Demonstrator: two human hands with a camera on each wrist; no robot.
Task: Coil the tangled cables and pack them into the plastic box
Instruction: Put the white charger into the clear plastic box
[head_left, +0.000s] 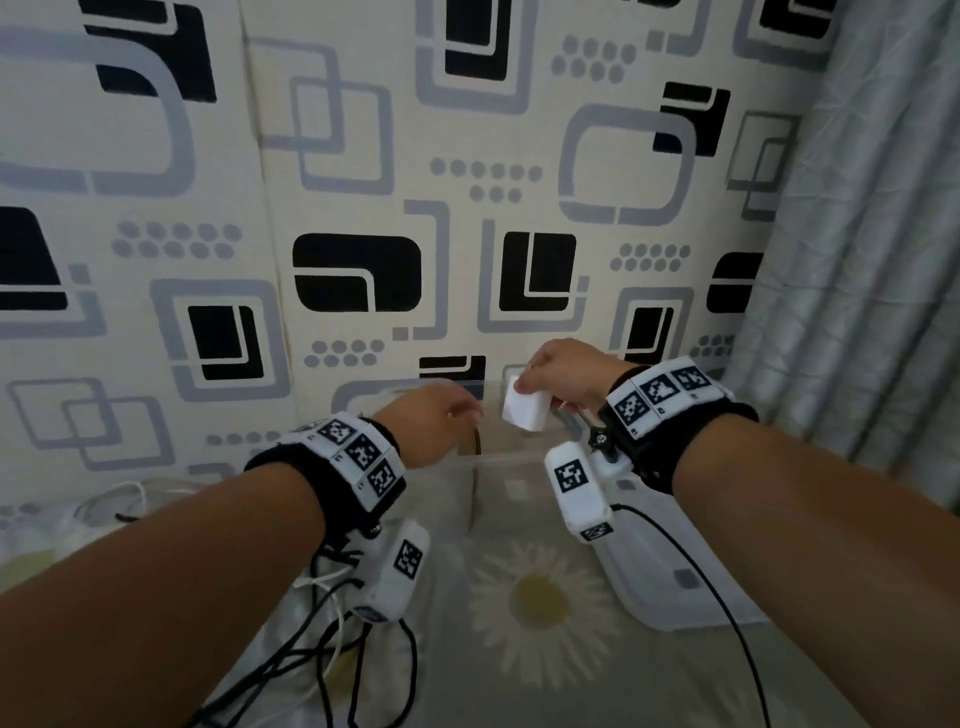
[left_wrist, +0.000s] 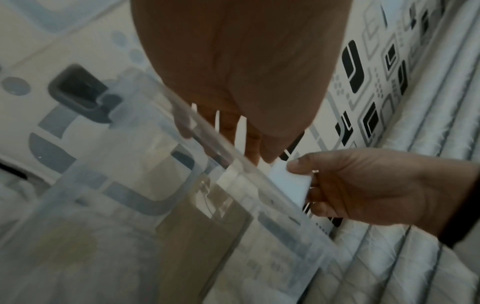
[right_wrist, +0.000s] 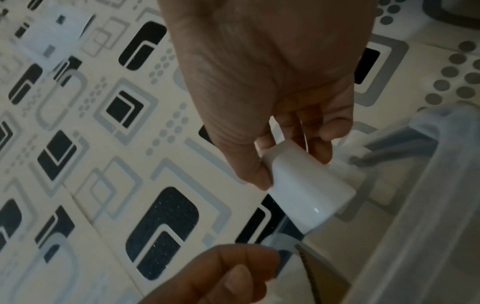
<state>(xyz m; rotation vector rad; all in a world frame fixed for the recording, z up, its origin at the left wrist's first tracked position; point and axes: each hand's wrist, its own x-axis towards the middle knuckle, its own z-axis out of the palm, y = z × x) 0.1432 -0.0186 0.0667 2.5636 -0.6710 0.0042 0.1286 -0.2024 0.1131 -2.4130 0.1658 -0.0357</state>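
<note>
Right hand (head_left: 558, 371) pinches a white charger block (head_left: 525, 408) by its top end, thumb on one side, fingers on the other — it hangs just above the far rim of the clear plastic box (head_left: 519, 457). Left hand (head_left: 431, 421) is at the same rim, fingers mostly straight and spread; looks like it's steadying the wall, though I can't tell if it actually grips.

Handling, my read: the block is rigid, glossy, light — slick under a two-point pinch, so holding across the flat faces is safer than at the corners. Any lead on it is hidden.

The tangled cables (head_left: 332, 639) lie on the bed near the left forearm (black and white, thin, floppy) — they'll snag; take them by the plugs and loop.

Room: box sits close to the patterned wall (head_left: 363, 156), curtain on the right. Open space is toward the person, over the bedsheet.
</note>
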